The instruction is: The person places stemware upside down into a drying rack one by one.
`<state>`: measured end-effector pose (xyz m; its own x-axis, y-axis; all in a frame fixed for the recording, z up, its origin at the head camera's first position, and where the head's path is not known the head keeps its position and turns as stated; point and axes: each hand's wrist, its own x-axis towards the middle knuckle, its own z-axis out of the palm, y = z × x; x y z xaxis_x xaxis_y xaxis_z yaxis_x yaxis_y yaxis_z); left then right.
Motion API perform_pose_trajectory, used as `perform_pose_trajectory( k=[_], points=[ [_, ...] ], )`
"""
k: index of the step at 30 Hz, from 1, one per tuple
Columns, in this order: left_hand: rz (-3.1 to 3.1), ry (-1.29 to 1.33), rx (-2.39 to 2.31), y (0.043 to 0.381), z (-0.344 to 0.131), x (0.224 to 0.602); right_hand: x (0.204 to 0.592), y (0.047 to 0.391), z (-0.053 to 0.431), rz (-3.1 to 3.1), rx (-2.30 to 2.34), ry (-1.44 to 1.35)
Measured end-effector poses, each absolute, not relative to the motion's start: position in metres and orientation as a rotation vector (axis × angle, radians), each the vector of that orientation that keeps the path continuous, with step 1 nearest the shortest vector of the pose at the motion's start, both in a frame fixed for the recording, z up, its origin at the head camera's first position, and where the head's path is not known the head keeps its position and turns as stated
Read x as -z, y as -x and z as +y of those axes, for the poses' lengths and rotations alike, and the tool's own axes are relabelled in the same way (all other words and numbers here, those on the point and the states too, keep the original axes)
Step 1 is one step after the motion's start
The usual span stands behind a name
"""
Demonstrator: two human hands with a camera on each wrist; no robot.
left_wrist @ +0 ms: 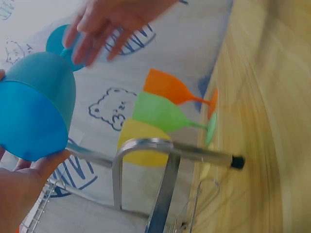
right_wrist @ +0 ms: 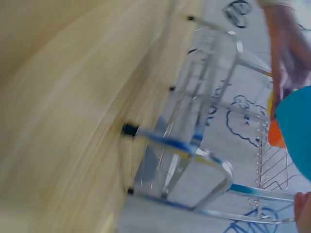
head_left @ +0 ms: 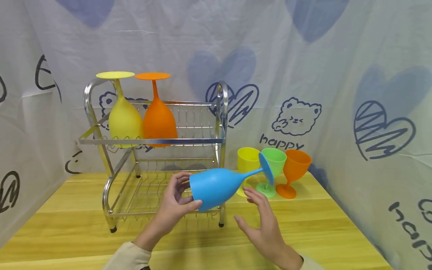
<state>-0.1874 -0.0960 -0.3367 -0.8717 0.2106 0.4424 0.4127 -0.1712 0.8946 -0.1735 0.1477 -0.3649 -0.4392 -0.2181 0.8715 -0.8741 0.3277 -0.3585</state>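
A blue plastic goblet point(head_left: 216, 187) lies tilted on its side in the air, in front of the dish rack point(head_left: 152, 141). My left hand point(head_left: 173, 205) grips it at the mouth end, thumb on the near side and fingers behind the rim. Its stem and round foot point right and up. Below the stem is my right hand point(head_left: 264, 229), fingers spread and apart from the goblet in the head view. The left wrist view looks onto the bowl's open mouth, with the right hand point(left_wrist: 119, 22) blurred near the foot.
A yellow goblet point(head_left: 125, 118) and an orange goblet point(head_left: 159, 120) stand upside down on the rack's upper tier. Right of the rack, yellow point(head_left: 248, 159), green point(head_left: 274, 161) and orange goblets point(head_left: 297, 165) stand upright on the wooden table point(head_left: 303, 232). Printed cloth point(head_left: 337, 131) hangs around it.
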Motion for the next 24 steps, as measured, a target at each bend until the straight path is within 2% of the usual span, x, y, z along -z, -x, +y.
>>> perform_pose_trajectory(
  k=[6, 11, 17, 24],
  points=[
    [-1.794, 0.771, 2.337, 0.180, -0.093, 0.333, 0.344, 0.163, 0.140, -2.002, -1.859, -0.738],
    [-1.780, 0.820, 2.362, 0.176, -0.090, 0.330, 0.328, 0.162, 0.138, -1.939, -2.275, -0.667],
    [-1.788, 0.844, 2.363, 0.174, -0.087, 0.327, 0.320, 0.163, 0.137, -1.905, -2.422, -0.684],
    [-1.784, 0.854, 2.361, 0.173, -0.086, 0.327, 0.317, 0.165, 0.137, -1.972, -2.355, -0.679]
  ],
)
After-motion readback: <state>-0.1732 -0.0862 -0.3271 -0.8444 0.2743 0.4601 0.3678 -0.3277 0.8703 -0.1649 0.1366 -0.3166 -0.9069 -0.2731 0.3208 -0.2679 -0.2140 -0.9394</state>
